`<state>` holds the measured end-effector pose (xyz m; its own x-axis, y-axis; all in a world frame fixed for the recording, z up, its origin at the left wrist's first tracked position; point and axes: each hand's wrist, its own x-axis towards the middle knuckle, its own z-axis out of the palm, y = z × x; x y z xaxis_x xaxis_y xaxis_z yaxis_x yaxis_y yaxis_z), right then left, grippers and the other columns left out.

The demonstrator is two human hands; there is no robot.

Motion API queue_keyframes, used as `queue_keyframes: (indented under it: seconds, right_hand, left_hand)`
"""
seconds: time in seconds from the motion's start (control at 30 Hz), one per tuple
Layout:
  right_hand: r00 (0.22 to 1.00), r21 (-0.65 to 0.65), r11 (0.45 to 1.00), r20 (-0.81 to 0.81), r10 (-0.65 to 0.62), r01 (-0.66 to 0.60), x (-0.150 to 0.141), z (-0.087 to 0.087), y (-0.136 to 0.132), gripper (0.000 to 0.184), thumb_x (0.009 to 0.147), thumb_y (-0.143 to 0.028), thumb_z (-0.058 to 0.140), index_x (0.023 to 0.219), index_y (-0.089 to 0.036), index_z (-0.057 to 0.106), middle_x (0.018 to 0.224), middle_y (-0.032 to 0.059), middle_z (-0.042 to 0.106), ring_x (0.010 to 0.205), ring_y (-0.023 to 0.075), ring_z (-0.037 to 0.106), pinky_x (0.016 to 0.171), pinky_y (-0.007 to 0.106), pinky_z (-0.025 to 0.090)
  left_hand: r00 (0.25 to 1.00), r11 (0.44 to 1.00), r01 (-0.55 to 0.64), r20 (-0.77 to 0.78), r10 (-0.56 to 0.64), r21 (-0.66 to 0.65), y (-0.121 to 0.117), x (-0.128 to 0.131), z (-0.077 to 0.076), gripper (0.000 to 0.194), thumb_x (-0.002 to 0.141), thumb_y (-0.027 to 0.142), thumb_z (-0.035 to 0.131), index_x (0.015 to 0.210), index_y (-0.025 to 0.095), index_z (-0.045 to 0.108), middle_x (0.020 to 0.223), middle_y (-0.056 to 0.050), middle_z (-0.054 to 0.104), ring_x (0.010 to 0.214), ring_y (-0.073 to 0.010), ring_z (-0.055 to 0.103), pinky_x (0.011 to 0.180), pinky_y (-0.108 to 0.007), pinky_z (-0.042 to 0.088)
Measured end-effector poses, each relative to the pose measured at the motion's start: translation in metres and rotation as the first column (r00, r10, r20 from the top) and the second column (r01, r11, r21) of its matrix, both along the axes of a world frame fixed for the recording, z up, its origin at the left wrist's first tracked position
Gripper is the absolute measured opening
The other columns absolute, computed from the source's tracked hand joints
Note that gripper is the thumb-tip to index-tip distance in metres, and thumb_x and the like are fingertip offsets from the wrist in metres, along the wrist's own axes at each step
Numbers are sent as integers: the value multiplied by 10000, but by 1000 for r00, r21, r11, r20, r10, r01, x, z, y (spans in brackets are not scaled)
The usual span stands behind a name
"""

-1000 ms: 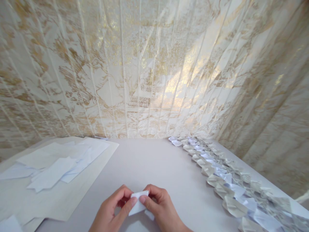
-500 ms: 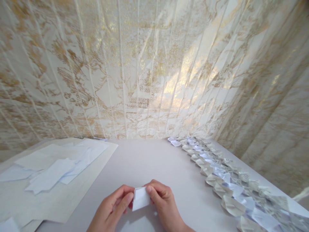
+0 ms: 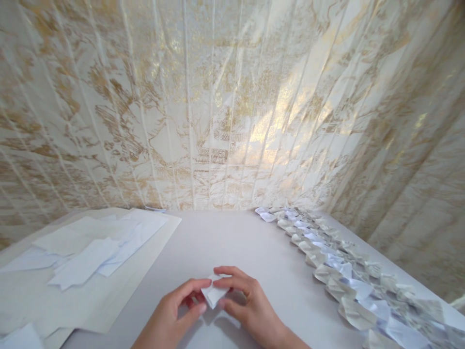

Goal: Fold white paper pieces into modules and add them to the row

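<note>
Both hands meet low in the middle of the view over a white table [image 3: 232,242]. Between them is a small folded piece of white paper [image 3: 213,294]. My left hand [image 3: 174,315] pinches its left side with thumb and fingertips. My right hand [image 3: 245,303] curls round its right side, forefinger stretched across the top and thumb underneath. The paper is held just above the table, folded to a point at the bottom.
Loose white paper sheets [image 3: 90,247] lie on a pale board [image 3: 36,300] at the left. A long row of folded paper pieces [image 3: 341,276] runs along the table's right edge. A cream and gold curtain [image 3: 232,106] hangs behind the table.
The folded paper has been turned and pressed smaller between the fingers, and both hands have shifted slightly right and away from me.
</note>
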<state>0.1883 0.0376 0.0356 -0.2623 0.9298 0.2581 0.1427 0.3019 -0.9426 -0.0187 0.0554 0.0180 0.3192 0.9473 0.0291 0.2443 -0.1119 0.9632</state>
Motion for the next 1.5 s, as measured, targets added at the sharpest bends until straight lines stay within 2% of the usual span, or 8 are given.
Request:
queue_keyframes:
  seconds: [0.13, 0.33, 0.53, 0.7, 0.8, 0.93, 1.17, 1.5]
  right_hand:
    - [975, 82, 996, 223, 0, -18, 2, -3, 0, 331, 774, -90, 659, 1050, -254, 738, 1198, 71, 668, 1040, 226, 658, 893, 340, 500]
    - [874, 290, 951, 483, -49, -108, 1, -8, 3, 364, 753, -134, 707, 1091, -269, 714, 1166, 61, 701, 1027, 250, 646, 923, 378, 463]
    - [824, 376, 916, 557, -103, -140, 2, -7, 8, 316, 735, -54, 705, 973, -260, 728, 1014, 29, 719, 887, 229, 573, 804, 336, 492]
    - [788, 434, 885, 599, -141, -171, 3, -4, 7, 173, 835, -121, 664, 895, -268, 736, 933, 29, 714, 829, 215, 537, 751, 330, 472]
    - [808, 412, 900, 574, -135, -143, 3, -7, 8, 147, 847, -142, 668, 857, -269, 743, 897, 32, 709, 826, 218, 532, 731, 335, 465]
    - [866, 306, 952, 469, -174, 25, 1, -13, 12, 138, 758, -91, 740, 735, -227, 730, 829, 34, 672, 832, 215, 549, 733, 335, 462]
    - [804, 68, 969, 545, -237, 239, -9, -5, 13, 126, 747, -123, 729, 660, -202, 682, 849, 23, 619, 903, 219, 528, 836, 348, 403]
    - [737, 131, 962, 620, -269, 241, -11, -7, 11, 131, 751, -85, 673, 731, -196, 607, 893, 12, 603, 900, 208, 509, 827, 331, 359]
  left_hand:
    - [982, 978, -36, -176, 73, 203, -4, 1, -3, 170, 765, 234, 619, 914, 260, 696, 899, -28, 695, 863, -234, 629, 814, -325, 487]
    - [951, 922, 23, -294, 99, 386, -8, 5, -5, 176, 721, 107, 582, 806, 255, 624, 933, -23, 646, 951, -240, 579, 841, -341, 483]
    - [951, 886, 90, -305, 60, 455, -1, 3, -10, 269, 746, 82, 589, 919, 269, 674, 1004, -17, 668, 976, -220, 580, 876, -305, 461]
    - [865, 860, 246, -501, 13, 447, 2, -1, -5, 94, 800, 150, 635, 785, 242, 645, 910, 6, 671, 897, -209, 585, 794, -289, 446]
    - [827, 852, 241, -558, 71, 465, -1, 0, -1, 143, 860, 177, 579, 732, 229, 615, 850, -3, 649, 863, -209, 575, 761, -300, 425]
    - [815, 868, 172, -562, 141, 466, -4, 4, 0, 164, 866, 185, 554, 714, 223, 599, 822, -8, 627, 835, -212, 563, 737, -314, 410]
    - [798, 889, 82, -565, 212, 450, -2, 10, -1, 142, 851, 220, 547, 719, 210, 599, 864, -28, 586, 873, -236, 537, 764, -364, 417]
    - [756, 897, 82, -614, 228, 433, -1, 15, -1, 100, 828, 171, 506, 755, 196, 570, 942, -55, 562, 931, -255, 522, 790, -400, 403]
